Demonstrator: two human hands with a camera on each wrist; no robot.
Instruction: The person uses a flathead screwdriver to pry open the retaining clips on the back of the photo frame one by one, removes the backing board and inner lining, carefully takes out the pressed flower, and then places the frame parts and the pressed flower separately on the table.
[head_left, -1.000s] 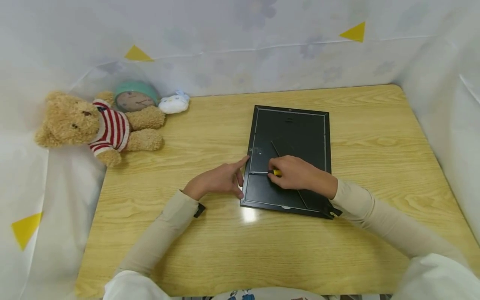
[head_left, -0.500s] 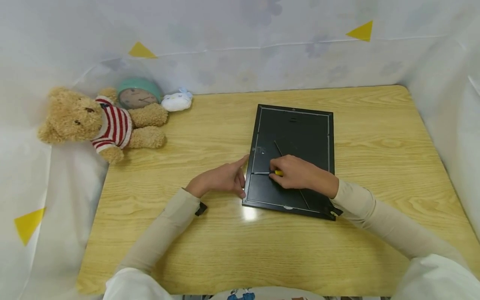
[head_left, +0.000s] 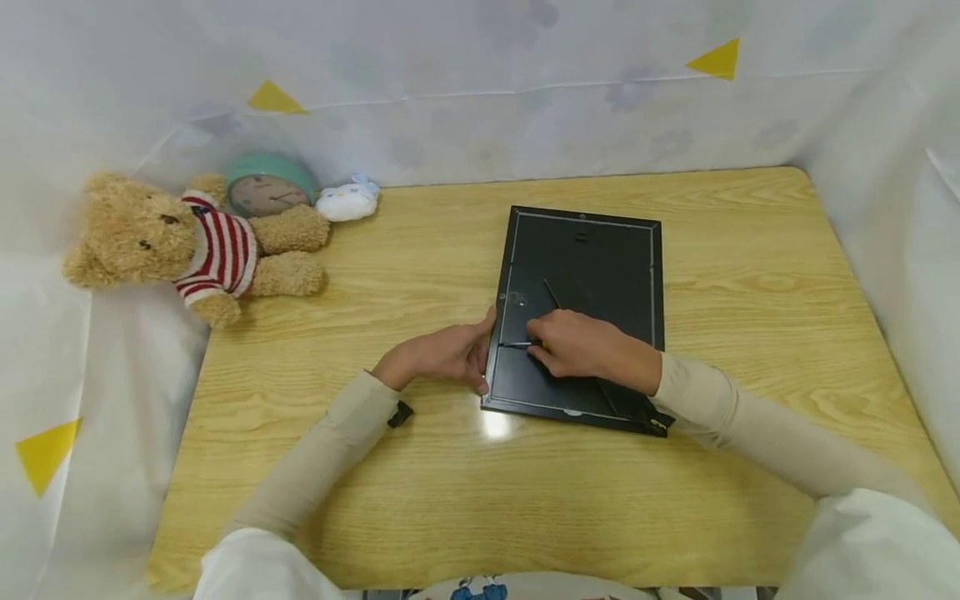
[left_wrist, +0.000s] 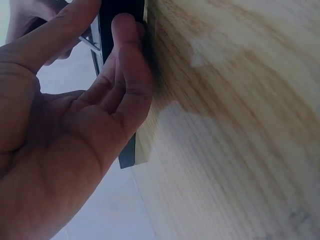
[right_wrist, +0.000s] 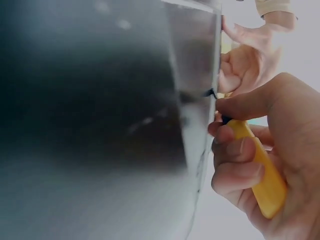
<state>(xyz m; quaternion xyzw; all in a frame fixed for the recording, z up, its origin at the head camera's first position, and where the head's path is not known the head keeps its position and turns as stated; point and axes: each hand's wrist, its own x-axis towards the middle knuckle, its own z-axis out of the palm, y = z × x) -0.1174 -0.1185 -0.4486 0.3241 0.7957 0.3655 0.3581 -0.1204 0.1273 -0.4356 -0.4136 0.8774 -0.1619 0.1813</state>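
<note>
A black picture frame (head_left: pixel 600 267) lies back side up on the wooden table, its folded stand partly under the right hand. My right hand (head_left: pixel 573 342) grips the yellow handle of a screwdriver (right_wrist: pixel 267 185) above the backing. The thin metal shaft points left, its tip at the inner lip of the frame's left edge. In the left wrist view the shaft shows only in part. My left hand (head_left: pixel 446 354) braces the frame's left edge from outside, thumb and fingers spread along it. The left fingertips (left_wrist: pixel 125 30) press against the frame's side.
At the back left a teddy bear (head_left: pixel 217 250) in a striped sweater lies on its back. Behind its legs stand a green clock (head_left: pixel 270 187) and a small white plush (head_left: pixel 348 200). White cloth walls (head_left: pixel 450 133) border the table.
My right hand has shifted slightly left over the frame and turned a little, so less of the yellow handle shows. My left hand stays at the frame's edge. The view has drifted slightly.
</note>
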